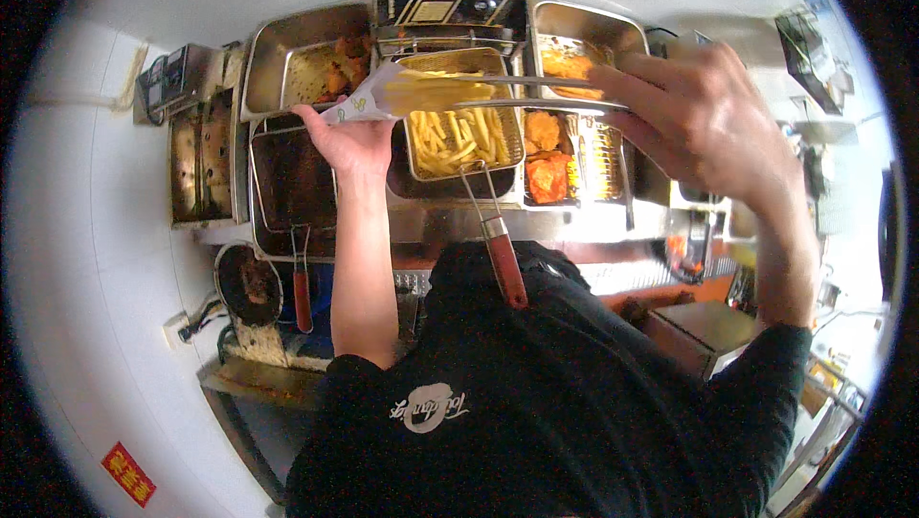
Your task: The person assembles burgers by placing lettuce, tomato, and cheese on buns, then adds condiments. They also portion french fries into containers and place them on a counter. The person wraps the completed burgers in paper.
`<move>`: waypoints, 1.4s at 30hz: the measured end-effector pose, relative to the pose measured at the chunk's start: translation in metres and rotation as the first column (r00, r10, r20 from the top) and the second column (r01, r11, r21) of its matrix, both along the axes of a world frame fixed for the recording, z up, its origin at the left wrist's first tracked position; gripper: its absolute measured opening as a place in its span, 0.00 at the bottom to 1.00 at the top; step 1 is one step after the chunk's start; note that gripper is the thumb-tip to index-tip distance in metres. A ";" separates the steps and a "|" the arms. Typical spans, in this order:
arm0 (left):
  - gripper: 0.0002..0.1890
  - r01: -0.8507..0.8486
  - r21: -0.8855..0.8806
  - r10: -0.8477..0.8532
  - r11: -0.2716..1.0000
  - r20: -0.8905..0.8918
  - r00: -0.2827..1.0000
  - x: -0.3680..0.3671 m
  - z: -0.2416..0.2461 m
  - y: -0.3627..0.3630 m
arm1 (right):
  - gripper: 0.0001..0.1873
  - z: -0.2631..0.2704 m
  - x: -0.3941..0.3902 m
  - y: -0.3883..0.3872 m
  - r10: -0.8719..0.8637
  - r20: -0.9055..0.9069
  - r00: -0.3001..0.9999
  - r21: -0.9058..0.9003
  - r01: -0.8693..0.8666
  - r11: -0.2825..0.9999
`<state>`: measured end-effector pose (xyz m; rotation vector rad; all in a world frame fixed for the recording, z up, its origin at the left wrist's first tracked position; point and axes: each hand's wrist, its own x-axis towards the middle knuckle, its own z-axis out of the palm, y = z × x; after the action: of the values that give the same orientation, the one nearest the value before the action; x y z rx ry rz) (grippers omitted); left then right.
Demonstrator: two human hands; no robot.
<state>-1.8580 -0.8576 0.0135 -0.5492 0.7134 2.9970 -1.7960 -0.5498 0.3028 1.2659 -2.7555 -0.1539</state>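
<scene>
On the upturned palm of my left hand rests a white printed paper bag, held with its mouth facing right. My right hand grips long metal tongs, whose arms reach left to the bag. A bundle of French fries lies between the tong tips and at the bag's mouth; blur hides how far in the fries reach. Below the tongs, a wire fry basket holds more French fries. Its red handle points toward my body.
Behind the basket stands a fryer control panel with a lit red light. Steel pans with fried pieces flank it, at left and right. Breaded pieces sit in a tray at right. Another fry basket's handle extends at lower left.
</scene>
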 end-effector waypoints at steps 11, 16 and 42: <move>0.46 -0.001 0.052 0.004 0.999 -0.047 0.999 0.002 0.011 0.033 | 0.17 -0.007 -0.012 -0.042 0.156 -0.114 0.981 0.121 -0.142 0.982; 0.41 0.176 0.546 -0.085 0.819 -0.187 0.979 -0.011 0.003 0.026 | 0.22 -0.008 0.000 -0.031 -0.013 -0.140 0.990 0.050 0.020 0.999; 0.49 0.136 0.550 -0.053 0.824 -0.164 0.985 0.010 0.002 -0.028 | 0.08 -0.182 0.081 -0.074 -0.732 0.389 0.560 0.036 0.784 0.619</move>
<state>-1.8476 -0.8858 0.0159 -0.2559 -0.1610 2.9483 -1.7149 -0.6237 0.1206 -0.0610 -3.3618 0.2533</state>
